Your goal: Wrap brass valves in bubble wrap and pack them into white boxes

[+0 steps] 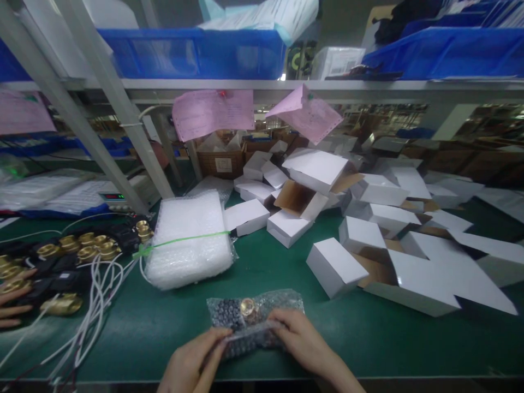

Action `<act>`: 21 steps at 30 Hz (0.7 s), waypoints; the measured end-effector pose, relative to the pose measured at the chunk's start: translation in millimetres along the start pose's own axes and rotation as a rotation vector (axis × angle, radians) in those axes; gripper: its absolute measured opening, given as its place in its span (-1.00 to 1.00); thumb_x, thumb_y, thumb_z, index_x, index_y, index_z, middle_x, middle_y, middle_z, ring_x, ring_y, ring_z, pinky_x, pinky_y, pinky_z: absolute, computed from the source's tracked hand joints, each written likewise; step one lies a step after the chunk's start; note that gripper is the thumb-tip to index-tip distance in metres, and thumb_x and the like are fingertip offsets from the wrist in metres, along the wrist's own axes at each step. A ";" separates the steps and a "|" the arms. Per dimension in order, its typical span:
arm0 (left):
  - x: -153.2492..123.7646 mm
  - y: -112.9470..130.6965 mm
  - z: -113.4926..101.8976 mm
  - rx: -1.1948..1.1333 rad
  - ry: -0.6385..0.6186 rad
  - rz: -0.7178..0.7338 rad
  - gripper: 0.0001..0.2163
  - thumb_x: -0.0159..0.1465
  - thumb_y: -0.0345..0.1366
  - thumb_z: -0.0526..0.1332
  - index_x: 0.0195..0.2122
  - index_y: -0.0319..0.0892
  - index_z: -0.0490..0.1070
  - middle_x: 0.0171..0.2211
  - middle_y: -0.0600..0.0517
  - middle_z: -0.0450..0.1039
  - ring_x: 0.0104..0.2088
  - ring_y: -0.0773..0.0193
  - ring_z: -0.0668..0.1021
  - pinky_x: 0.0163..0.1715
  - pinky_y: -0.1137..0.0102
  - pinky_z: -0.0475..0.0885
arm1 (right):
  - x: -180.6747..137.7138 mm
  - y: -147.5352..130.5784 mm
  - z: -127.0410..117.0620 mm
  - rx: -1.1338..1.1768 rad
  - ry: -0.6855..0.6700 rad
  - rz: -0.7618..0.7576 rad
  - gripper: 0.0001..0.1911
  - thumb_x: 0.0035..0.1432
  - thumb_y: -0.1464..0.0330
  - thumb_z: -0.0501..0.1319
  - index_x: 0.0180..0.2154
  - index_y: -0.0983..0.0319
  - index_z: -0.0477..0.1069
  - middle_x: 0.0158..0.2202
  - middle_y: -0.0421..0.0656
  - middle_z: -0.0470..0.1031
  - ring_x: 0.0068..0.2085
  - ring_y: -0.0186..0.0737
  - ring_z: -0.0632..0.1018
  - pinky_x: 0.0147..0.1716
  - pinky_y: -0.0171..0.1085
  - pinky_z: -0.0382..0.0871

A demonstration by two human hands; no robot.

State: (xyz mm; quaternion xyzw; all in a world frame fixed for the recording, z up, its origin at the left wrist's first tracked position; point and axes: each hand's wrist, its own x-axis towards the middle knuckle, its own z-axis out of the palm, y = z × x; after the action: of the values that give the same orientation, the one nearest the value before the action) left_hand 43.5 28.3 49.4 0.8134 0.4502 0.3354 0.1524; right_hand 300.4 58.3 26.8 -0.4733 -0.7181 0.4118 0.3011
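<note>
At 6 o'clock on the green surface point(368, 338), the left hand point(196, 363) and right hand point(305, 344) are pinching a bubble-wrap bag point(254, 322) around a brass fitting point(246, 307). The fitting is already bagged; white boxes point(333, 267) at 2 o'clock are waiting unfilled.

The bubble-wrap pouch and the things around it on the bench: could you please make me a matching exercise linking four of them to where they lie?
Things:
1. bubble-wrap pouch
2. bundle of bubble-wrap bags
3. brass fittings with white cables
4. white cartons

Places:
A. piled at the right and back of the green bench
B. at the left edge, beside another person's fingers
C. at the near edge, held between the left hand and right hand
D. mid-bench, tied with a green band

Pairs: 1-C, 2-D, 3-B, 4-A
</note>
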 end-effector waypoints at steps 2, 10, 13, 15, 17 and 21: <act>5.1 -5.9 -6.5 0.154 0.093 0.041 -0.85 0.40 -0.25 0.18 -0.04 -0.01 0.47 -0.19 0.05 0.62 -0.21 0.24 0.66 -0.16 0.45 0.59 | 2.1 0.2 0.1 0.044 -0.028 0.008 -0.75 0.23 0.49 0.08 -0.47 0.24 0.43 -0.47 -0.21 0.53 -0.39 -0.18 0.55 -0.36 -0.35 0.29; 43.9 2.8 32.8 0.121 -0.156 -0.114 -0.60 -0.01 -0.22 0.56 -0.18 -0.12 0.50 -0.14 -0.04 0.51 -0.11 0.02 0.53 -0.13 0.15 0.54 | -2.7 -1.2 -2.3 -0.102 0.139 -0.087 -0.81 0.20 0.46 0.13 -0.45 0.21 0.43 -0.45 -0.19 0.51 -0.33 -0.11 0.51 -0.28 -0.23 0.29; 46.5 -0.3 38.1 -0.052 -0.109 -0.245 -0.73 0.08 -0.18 0.50 -0.34 -0.15 0.47 -0.26 -0.01 0.47 -0.19 0.05 0.49 -0.18 0.20 0.46 | -17.0 -5.6 -17.9 -0.315 0.625 -0.311 -0.84 0.30 0.49 0.15 -0.19 0.18 0.48 -0.26 -0.15 0.56 -0.19 -0.07 0.55 0.04 -0.05 0.26; 45.9 -4.3 39.3 -0.151 -0.044 -0.294 -0.73 0.11 -0.11 0.46 -0.36 -0.15 0.47 -0.29 0.00 0.47 -0.19 0.04 0.49 -0.15 0.19 0.42 | -27.4 -14.7 -22.4 -0.423 0.866 -0.480 -0.73 0.30 0.57 0.15 -0.05 0.17 0.46 -0.15 -0.12 0.57 -0.11 -0.11 0.55 0.13 -0.04 0.24; 45.7 -5.9 40.8 -0.266 -0.010 -0.393 -0.70 0.13 -0.01 0.39 -0.36 -0.15 0.50 -0.32 0.00 0.50 -0.21 0.03 0.51 -0.14 0.19 0.40 | -33.6 -23.9 -19.4 -0.518 0.867 -0.645 -0.63 0.26 0.61 0.13 0.02 0.18 0.45 -0.09 -0.10 0.58 0.01 -0.13 0.53 0.20 -0.09 0.22; 47.3 3.4 45.1 -0.537 -0.015 -0.682 -0.50 -0.02 0.16 0.38 -0.33 -0.23 0.54 -0.36 -0.04 0.57 -0.28 0.02 0.55 -0.19 0.24 0.45 | -25.6 -19.2 0.2 -0.569 0.577 -0.685 -0.63 0.41 0.40 0.11 0.20 0.25 0.37 0.15 -0.05 0.47 0.31 -0.05 0.30 0.40 -0.06 -0.20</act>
State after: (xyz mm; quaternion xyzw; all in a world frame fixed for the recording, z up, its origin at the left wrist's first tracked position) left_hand 93.9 68.3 37.8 0.5519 0.5888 0.3650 0.4642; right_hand 301.5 30.5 42.5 -0.3685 -0.8030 -0.0684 0.4634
